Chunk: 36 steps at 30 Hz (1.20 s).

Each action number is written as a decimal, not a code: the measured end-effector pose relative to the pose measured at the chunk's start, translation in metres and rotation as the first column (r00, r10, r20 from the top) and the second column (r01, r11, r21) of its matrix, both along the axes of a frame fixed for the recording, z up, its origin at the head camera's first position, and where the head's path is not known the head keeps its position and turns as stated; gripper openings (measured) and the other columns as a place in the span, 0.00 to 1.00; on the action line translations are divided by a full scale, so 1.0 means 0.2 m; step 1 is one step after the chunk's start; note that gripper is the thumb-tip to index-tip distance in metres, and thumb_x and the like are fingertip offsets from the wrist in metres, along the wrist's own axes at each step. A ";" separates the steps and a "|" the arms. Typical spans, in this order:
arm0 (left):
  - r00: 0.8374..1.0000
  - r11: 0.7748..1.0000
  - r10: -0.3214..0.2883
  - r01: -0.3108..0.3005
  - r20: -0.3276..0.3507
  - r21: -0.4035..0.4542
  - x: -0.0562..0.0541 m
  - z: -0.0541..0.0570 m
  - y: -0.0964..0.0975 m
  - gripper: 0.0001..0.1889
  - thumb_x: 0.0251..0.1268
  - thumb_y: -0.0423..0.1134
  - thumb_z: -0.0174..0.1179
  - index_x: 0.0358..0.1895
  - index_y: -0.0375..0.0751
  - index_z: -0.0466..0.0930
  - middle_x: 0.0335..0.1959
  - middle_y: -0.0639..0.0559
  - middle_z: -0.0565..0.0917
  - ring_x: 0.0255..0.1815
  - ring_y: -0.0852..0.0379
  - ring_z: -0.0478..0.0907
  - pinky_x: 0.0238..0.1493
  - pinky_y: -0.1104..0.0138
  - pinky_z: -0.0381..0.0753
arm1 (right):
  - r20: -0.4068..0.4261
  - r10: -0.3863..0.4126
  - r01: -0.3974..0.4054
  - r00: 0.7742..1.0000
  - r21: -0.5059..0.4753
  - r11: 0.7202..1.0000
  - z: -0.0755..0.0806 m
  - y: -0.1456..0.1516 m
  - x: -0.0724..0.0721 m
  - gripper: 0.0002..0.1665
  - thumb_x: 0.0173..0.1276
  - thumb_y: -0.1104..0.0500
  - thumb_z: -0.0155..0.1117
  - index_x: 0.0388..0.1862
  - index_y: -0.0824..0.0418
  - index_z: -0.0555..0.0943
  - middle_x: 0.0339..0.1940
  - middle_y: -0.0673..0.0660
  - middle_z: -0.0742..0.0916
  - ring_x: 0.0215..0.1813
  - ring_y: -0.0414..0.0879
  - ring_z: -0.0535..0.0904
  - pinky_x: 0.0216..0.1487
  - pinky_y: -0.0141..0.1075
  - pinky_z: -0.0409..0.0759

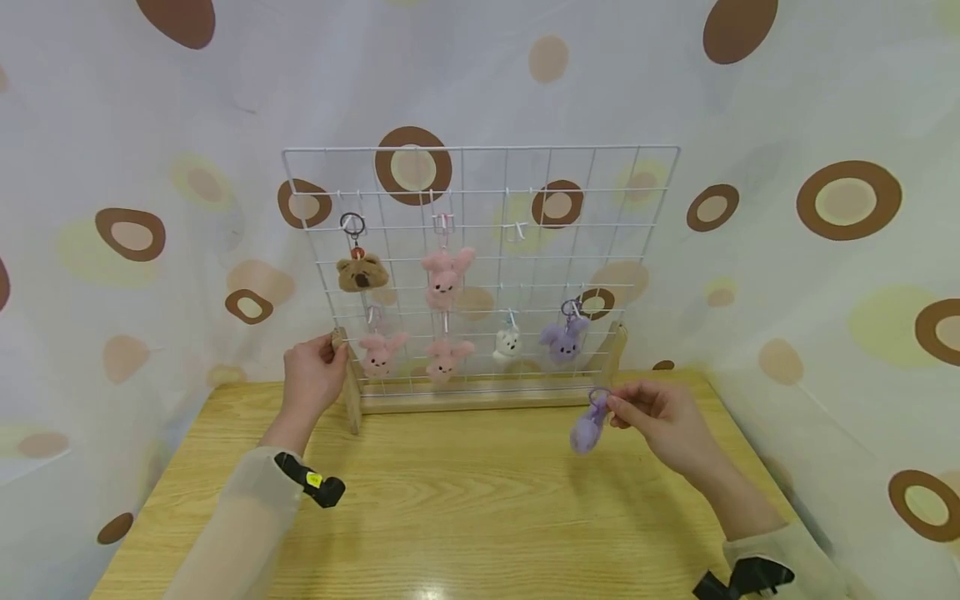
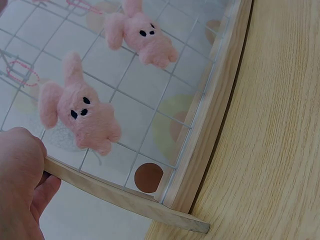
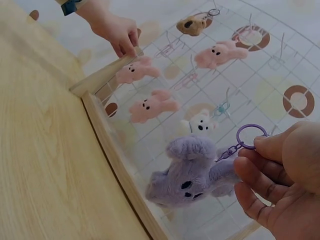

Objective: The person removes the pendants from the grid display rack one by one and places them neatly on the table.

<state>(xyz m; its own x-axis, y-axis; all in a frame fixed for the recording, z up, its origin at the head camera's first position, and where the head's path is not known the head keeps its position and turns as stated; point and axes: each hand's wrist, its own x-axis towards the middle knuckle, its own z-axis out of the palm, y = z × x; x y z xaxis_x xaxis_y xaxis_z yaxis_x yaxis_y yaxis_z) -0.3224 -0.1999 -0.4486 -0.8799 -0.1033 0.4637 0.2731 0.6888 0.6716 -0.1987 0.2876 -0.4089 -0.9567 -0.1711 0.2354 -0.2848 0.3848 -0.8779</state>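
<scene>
My left hand [image 1: 311, 375] grips the top of the wooden left upright [image 1: 351, 392] of a white wire grid rack [image 1: 480, 192]. Thumb and fingers of my right hand [image 1: 667, 421] pinch the purple ring [image 3: 251, 136] of a purple plush keychain [image 1: 587, 433], which hangs in front of the rack's lower right. On the rack hang a brown bear keychain [image 1: 362, 273], several pink bunny keychains [image 1: 446, 279], a small white bear keychain [image 1: 507, 343] and another purple plush keychain [image 1: 564, 340]. In the right wrist view, the held plush [image 3: 185, 175] partly hides what lies behind it.
A white hook [image 1: 516, 231] without a keychain sits on the grid's upper right. The rack's wooden base bar [image 1: 480, 402] runs along the back of the wooden table [image 1: 450, 500]. A patterned cloth [image 1: 840, 350] surrounds the table at the back and sides.
</scene>
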 end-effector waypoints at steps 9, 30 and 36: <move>1.000 1.000 0.001 -0.001 0.002 0.001 0.00 0.00 0.00 0.11 0.77 0.33 0.61 0.43 0.25 0.89 0.33 0.34 0.90 0.32 0.45 0.88 0.33 0.55 0.85 | 0.046 -0.027 0.028 0.999 -0.019 0.999 -0.08 0.03 0.04 0.09 0.79 0.66 0.64 0.48 0.74 0.85 0.42 0.66 0.89 0.38 0.48 0.88 0.43 0.36 0.87; 1.000 1.000 0.002 -0.002 -0.013 0.003 0.01 0.01 0.01 0.12 0.77 0.31 0.60 0.46 0.23 0.88 0.35 0.32 0.90 0.35 0.42 0.89 0.37 0.49 0.86 | 0.139 -0.053 0.062 0.989 -0.063 0.996 -0.28 0.09 0.08 0.10 0.79 0.66 0.65 0.47 0.75 0.84 0.43 0.68 0.89 0.38 0.48 0.88 0.43 0.37 0.87; 1.000 1.000 0.000 0.000 -0.002 0.005 0.01 0.00 0.01 0.12 0.77 0.31 0.60 0.48 0.22 0.87 0.37 0.31 0.90 0.38 0.39 0.89 0.39 0.47 0.87 | 0.197 -0.073 0.088 0.978 -0.070 0.994 -0.34 0.09 0.08 0.12 0.79 0.65 0.65 0.48 0.76 0.84 0.43 0.67 0.89 0.39 0.50 0.89 0.45 0.39 0.88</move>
